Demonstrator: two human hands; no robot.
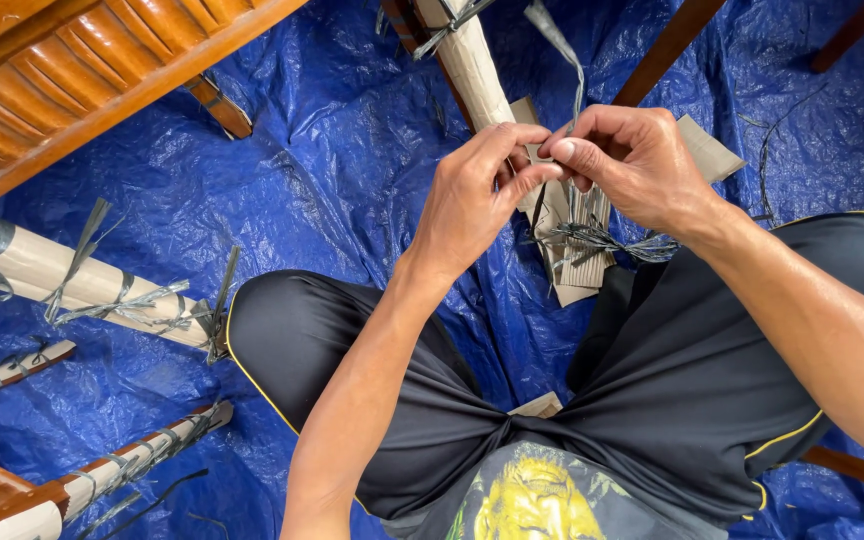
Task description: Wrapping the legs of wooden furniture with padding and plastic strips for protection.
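Just above the middle of the frame, a grey plastic strap (564, 62) runs down into the pinch of both hands. The left hand (472, 200) and the right hand (632, 165) meet fingertip to fingertip, each closed narrowly on the strap where it crosses a cardboard-wrapped wooden leg (472, 65) that slopes down from the top centre. Below the fingers sits a frayed knot of strap ends (592, 242) over corrugated cardboard (577, 275).

To my eye the strap could slip from that fingertip grip if tension is let off, and the thin plastic looks ready to split further at the frayed ends; the loose cardboard might slide down the leg if the tie goes slack.

The person sits on a blue tarpaulin (332, 150) in black shorts (672, 370). I count two hands, one leg being tied, and three more wrapped, strapped pieces at the lower left (62, 270), plus a carved wooden panel (82, 70) at the upper left.
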